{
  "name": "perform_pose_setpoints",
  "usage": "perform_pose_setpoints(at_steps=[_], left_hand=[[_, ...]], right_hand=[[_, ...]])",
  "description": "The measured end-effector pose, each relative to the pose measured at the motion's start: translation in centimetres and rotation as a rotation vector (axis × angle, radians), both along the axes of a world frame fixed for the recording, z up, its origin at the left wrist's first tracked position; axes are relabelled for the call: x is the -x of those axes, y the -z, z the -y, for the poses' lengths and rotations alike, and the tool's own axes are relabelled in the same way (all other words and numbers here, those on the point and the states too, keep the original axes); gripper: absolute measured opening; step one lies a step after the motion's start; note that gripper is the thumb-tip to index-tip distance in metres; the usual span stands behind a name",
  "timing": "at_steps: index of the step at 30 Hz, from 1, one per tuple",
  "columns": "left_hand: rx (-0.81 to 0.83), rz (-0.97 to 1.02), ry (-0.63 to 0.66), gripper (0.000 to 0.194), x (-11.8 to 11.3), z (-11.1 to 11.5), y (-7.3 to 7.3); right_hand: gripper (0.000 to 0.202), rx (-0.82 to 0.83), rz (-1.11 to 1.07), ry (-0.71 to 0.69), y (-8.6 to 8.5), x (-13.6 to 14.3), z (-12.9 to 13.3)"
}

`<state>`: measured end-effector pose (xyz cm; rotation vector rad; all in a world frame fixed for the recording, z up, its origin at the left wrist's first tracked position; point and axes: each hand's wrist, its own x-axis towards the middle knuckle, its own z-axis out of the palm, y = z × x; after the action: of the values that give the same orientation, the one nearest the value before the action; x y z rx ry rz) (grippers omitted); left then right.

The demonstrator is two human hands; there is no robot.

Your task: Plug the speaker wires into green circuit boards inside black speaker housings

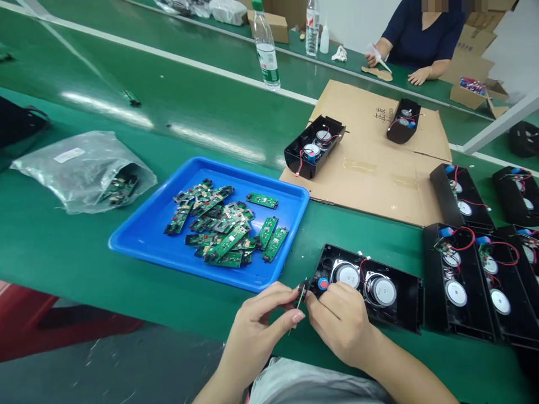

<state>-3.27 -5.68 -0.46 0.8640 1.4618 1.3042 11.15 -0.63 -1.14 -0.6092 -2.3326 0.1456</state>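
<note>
Over on the flat cardboard [357, 168] I can pick out printed dark Chinese characters, the first apparently 正. The green-capped bottle [266, 59] and the other bottle [312, 31] carry labels too small for me to read; the bag's white sticker [69, 155] is illegible too.

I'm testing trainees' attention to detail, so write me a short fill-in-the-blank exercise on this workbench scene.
1. The left hand holds a thin board between its ____ and fingers.
2. The tray with loose circuit boards is coloured ____.
3. The open case beside the right hand shows ____ round speakers.
4. The flat brown sheet beyond that case is made of ____.

Missing words: thumb; blue; two; cardboard.
</note>
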Motion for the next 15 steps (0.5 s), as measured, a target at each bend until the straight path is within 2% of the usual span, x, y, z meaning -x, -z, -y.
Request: perform_pose_setpoints(at_steps=[2,6,7,9,11,13,15], left_hand=[[0.08,0.049,-0.032,0.008,-0.2,0.2,-0.1],[0.226,0.226,-0.024,0.037,-0.4,0.5,-0.3],[0.242,0.238,-0.011,0.038,-0.4,0.6,-0.3],[0.251,0.228,0.027,0.032,-0.6,0.5,-0.3],[0.25,0.204,0.077,0.027,-0.9,0.3,-0.4],[0.258,0.198,0.13,0.025,-1.3,0.1,-0.6],[0.27,0.205,0.18,0.025,-1.9,-0.1,-0.8]], right_hand=[[0.031,-0.008,0.026,0.03,-0.2,0.0,0.1],[0.029,0.13,0.001,0.031,-1.5,-1.6,-0.1],[0.03,0.192,-0.038,0.095,-1.8,-2.4,-0.2],[0.029,0.305,-0.086,0.327,-1.8,-4.2,-0.7],[0.026,0.356,-0.015,0.55,-1.1,-5.8,-1.3],[0.024,0.366,0.154,0.637,-0.1,-6.7,-1.8],[0.021,0.371,0.277,0.655,0.8,-6.9,-2.0]])
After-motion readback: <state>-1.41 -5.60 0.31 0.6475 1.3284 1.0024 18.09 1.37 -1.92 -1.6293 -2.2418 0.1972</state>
